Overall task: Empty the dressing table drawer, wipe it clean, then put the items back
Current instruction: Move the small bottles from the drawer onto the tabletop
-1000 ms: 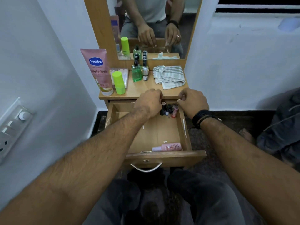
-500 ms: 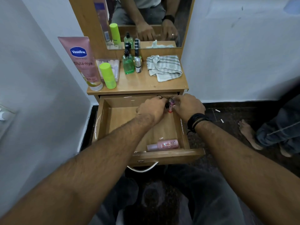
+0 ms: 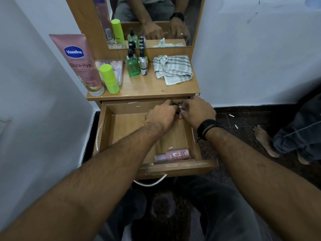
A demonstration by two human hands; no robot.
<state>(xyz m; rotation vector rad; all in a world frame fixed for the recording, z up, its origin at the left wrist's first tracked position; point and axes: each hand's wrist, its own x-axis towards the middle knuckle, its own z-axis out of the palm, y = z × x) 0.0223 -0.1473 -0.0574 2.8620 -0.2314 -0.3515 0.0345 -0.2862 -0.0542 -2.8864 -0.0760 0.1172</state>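
Gripping small bottles (image 3: 180, 111): two hands; one pink bottle (image 3: 175, 154) in drawer (image 3: 178, 168).

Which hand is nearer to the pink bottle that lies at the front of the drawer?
The right hand, though only slightly. Both hands are at the back of the drawer, far behind the pink bottle. The bottle lies on the right side, and the left hand is farther left.

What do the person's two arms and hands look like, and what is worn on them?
Both forearms are bare and hairy, with no sleeves in view. The right hand has dark bands stacked around its wrist, with a thin cord end hanging from them. The left hand and its wrist carry nothing that shows. No gloves on either hand.
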